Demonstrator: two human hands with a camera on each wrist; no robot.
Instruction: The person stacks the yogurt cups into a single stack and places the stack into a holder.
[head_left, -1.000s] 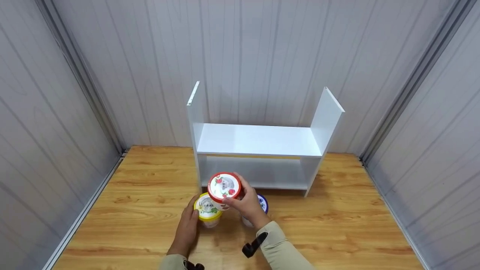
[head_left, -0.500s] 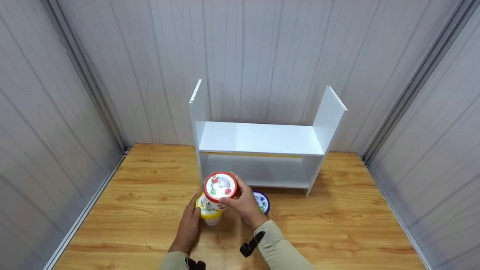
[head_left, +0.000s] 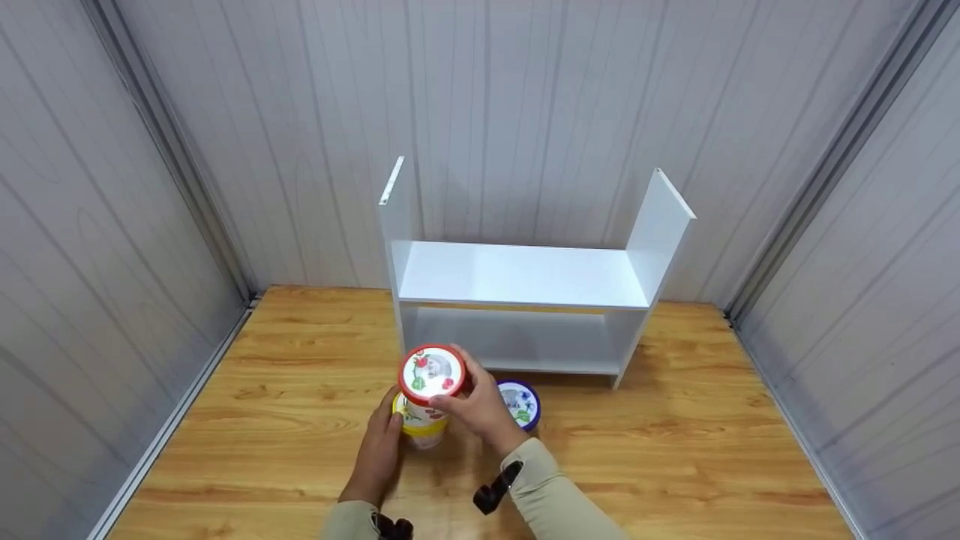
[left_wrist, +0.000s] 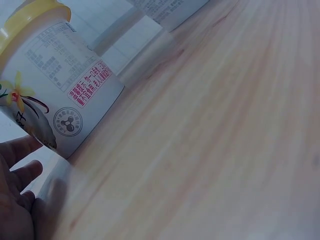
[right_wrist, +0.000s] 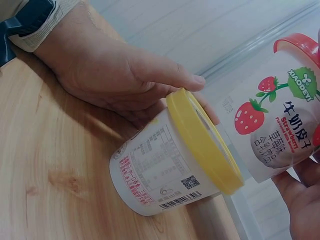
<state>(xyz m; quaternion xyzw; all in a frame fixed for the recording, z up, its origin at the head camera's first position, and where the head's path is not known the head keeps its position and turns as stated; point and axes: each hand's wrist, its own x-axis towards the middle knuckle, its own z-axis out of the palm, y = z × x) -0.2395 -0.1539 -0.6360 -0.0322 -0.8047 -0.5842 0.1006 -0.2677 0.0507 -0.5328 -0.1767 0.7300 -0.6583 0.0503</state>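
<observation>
My right hand (head_left: 484, 409) grips a white paper tub with a red lid (head_left: 431, 371), and strawberries are printed on the tub's wall (right_wrist: 270, 120) in the right wrist view. This tub is held just above the yellow-lidded tub (right_wrist: 160, 165); in the right wrist view a gap shows between its base and the yellow lid. The yellow-lidded tub stands upright on the wooden table. My left hand (head_left: 376, 450) holds it from the left side, thumb near the lid rim and fingers behind. A blue-lidded tub (head_left: 523, 405) stands to the right, partly covered by my right hand.
A white two-tier shelf (head_left: 525, 277) with tall side panels stands behind the tubs, close to the back wall. Wooden table top (head_left: 712, 435) extends to both sides. Panelled walls (head_left: 97, 262) enclose the table at the left, back and right.
My right hand has moved the red-lidded tub slightly left, over the yellow-lidded one. More of the blue lid shows now. My left hand has stayed on the yellow-lidded tub.
</observation>
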